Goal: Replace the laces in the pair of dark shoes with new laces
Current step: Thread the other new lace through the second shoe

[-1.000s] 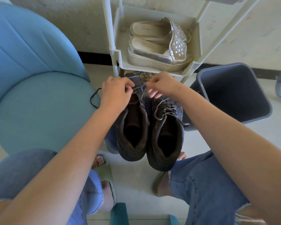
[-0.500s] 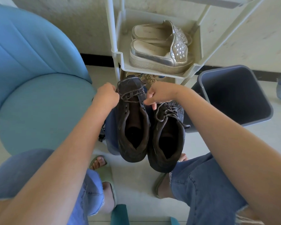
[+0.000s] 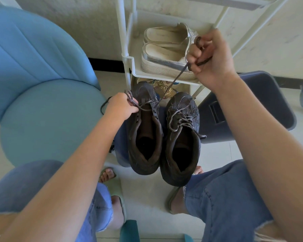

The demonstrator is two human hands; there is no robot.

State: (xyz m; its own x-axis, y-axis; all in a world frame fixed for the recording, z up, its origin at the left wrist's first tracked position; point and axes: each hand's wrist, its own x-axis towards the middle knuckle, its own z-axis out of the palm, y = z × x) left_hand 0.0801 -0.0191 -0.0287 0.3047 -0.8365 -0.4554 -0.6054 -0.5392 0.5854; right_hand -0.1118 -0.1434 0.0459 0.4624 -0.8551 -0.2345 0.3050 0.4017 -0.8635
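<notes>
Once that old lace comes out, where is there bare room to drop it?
The blue chair seat left of the left hand is bare. So is the floor between the feet, below the dark shoes. The grey bin stands open at right. The shelf holding sandals is crowded.

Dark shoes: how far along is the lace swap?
Done: the nearly unlaced shoe has its upper eyelets empty. In hand: the right hand pulls its old lace taut while the left hand grips the other end. Left: the other shoe is fully laced, and no new lace is threaded.
</notes>
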